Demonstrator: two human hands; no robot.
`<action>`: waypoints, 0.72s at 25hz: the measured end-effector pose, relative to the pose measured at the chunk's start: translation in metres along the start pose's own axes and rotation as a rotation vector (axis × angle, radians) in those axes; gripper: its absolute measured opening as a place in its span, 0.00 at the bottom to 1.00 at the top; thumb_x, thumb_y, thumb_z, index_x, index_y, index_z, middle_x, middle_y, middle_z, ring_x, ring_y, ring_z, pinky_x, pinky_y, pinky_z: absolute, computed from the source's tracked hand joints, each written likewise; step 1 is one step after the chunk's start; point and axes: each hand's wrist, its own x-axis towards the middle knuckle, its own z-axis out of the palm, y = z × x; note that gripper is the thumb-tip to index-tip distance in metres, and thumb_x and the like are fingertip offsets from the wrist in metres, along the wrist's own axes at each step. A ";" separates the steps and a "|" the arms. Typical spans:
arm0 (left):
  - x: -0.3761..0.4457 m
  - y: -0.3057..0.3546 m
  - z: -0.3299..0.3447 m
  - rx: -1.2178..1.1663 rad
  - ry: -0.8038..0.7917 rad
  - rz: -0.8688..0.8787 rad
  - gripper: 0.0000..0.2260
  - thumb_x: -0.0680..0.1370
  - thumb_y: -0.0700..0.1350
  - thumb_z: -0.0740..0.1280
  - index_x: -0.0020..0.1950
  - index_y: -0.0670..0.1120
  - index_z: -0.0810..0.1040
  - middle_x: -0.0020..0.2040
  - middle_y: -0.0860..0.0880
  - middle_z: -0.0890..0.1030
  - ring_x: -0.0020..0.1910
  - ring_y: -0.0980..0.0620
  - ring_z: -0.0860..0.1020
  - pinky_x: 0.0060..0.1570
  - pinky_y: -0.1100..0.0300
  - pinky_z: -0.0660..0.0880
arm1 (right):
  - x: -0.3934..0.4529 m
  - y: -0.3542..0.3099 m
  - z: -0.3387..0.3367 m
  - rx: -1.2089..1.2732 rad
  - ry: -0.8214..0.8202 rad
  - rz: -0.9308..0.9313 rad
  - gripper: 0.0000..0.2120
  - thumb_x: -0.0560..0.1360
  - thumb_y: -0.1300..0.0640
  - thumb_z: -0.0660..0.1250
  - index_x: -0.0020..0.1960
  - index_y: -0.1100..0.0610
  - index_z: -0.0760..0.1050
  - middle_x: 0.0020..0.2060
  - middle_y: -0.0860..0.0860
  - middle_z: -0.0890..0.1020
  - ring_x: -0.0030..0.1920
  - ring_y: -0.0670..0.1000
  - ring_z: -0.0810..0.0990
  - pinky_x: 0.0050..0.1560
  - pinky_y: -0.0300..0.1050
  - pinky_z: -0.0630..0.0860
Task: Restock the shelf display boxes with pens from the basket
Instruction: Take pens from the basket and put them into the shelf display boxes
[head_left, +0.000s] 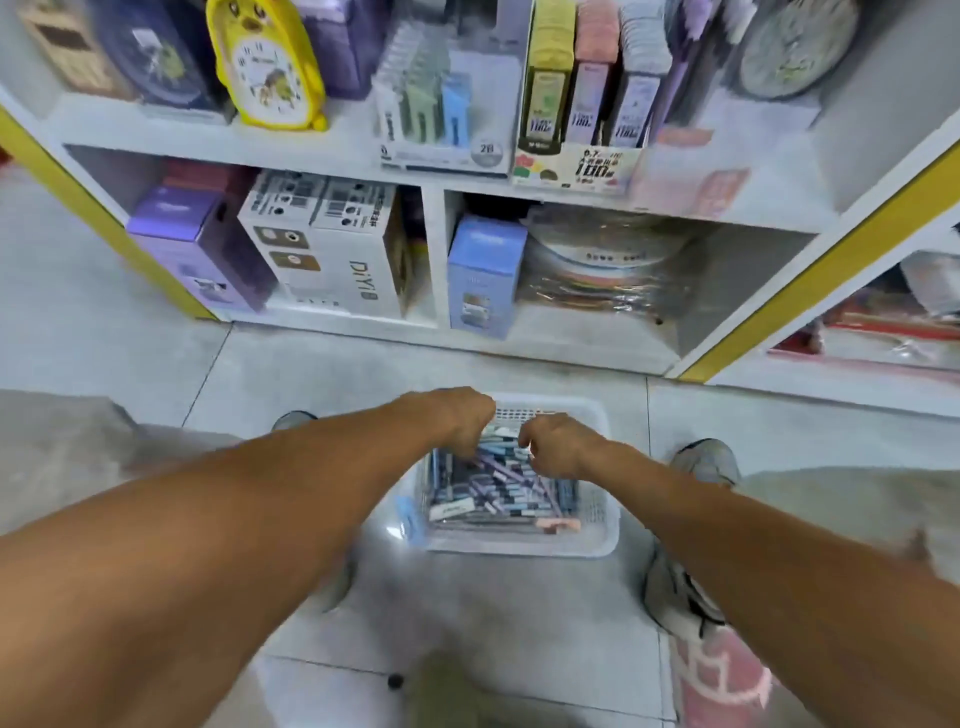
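While we crouch over the white basket (597, 540) on the floor, our left hand (457, 421) curls its grip down onto the pens (498, 488), fingertips among purple ones. Just beside it, our right hand (558, 447) has a narrow, curled grip; whether it pinches a pen we cannot tell. Well beyond both grips stand the shelf display boxes (576, 156).
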 end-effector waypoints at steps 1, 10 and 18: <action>0.011 0.000 0.021 -0.007 -0.009 -0.006 0.07 0.75 0.44 0.70 0.50 0.43 0.75 0.48 0.42 0.78 0.47 0.42 0.78 0.43 0.55 0.74 | 0.007 0.009 0.017 0.038 0.004 0.033 0.18 0.78 0.62 0.64 0.68 0.59 0.74 0.65 0.57 0.77 0.63 0.57 0.76 0.60 0.46 0.74; 0.079 -0.006 0.116 -0.044 0.143 -0.112 0.38 0.72 0.41 0.73 0.75 0.35 0.56 0.73 0.36 0.61 0.75 0.37 0.57 0.74 0.46 0.60 | 0.036 0.034 0.113 0.257 0.280 0.174 0.23 0.75 0.67 0.63 0.70 0.61 0.68 0.64 0.59 0.74 0.62 0.59 0.75 0.58 0.52 0.77; 0.110 -0.009 0.129 0.022 0.250 -0.135 0.46 0.68 0.56 0.77 0.74 0.35 0.58 0.68 0.37 0.64 0.68 0.38 0.63 0.72 0.48 0.60 | 0.056 0.025 0.131 0.418 0.500 0.208 0.22 0.72 0.70 0.67 0.65 0.65 0.71 0.59 0.61 0.74 0.54 0.62 0.75 0.51 0.55 0.78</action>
